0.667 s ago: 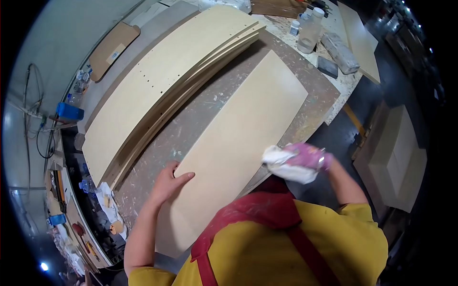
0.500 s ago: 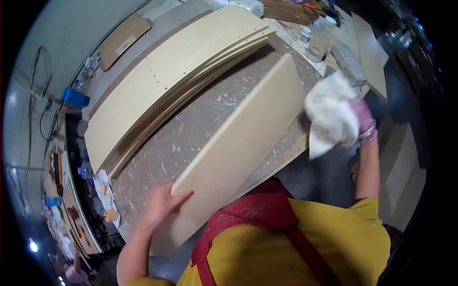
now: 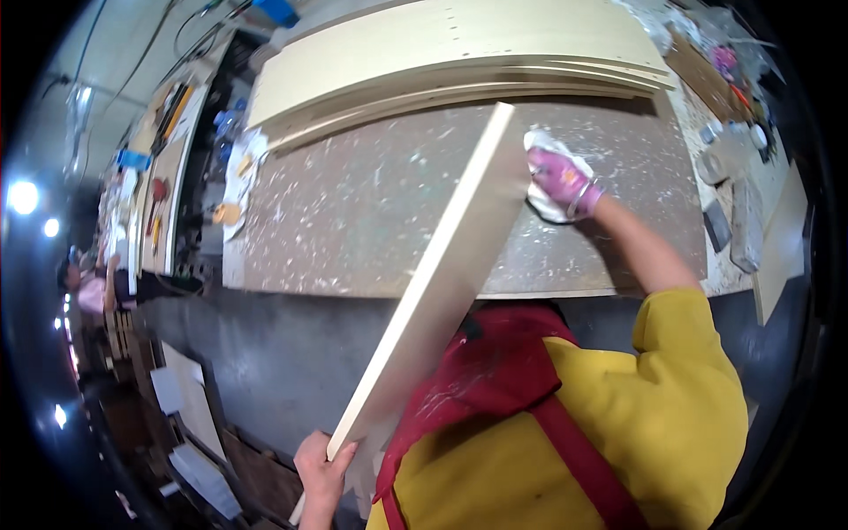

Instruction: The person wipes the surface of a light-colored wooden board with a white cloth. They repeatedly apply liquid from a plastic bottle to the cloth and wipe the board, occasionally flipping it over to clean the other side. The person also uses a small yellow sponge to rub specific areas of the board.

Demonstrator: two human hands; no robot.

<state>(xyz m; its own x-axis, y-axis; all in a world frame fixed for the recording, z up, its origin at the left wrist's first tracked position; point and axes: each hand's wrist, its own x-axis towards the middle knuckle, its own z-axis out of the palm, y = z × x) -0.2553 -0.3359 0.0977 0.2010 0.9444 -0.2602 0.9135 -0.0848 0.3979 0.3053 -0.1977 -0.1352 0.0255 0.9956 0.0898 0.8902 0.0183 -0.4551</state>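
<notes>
Board (image 3: pixel 437 256) and cloth (image 3: pixel 549 207) in hand

The bare left hand (image 3: pixel 323 468) pinches the pale board near its lower end, thumb on one side and the other fingers partly hidden behind it. The right hand (image 3: pixel 565 181), in a pink glove, is closed round the bunched white cloth, just beside the upper part of the board's broad face; whether the cloth touches it, I cannot tell. The board is tilted, a narrow edge turned up; its far end is over the table (image 3: pixel 344 208) and its near end extends past the table's front edge, beside the wearer's red apron (image 3: pixel 481 375).

The table is brown and specked with white. Along its far side lies a stack of pale panels (image 3: pixel 468 35), the top one dotted with small dark holes. To the right are a clear bottle (image 3: pixel 729 157), a dark grey block (image 3: pixel 716 226) and a long, light grey block (image 3: pixel 747 225). At the table's left edge, an orange-tan roll (image 3: pixel 227 214) sits by white paper (image 3: pixel 237 184). Farther left, a co-worker in a pink top (image 3: pixel 91 291) is near a second table (image 3: pixel 164 230) that holds tools.
</notes>
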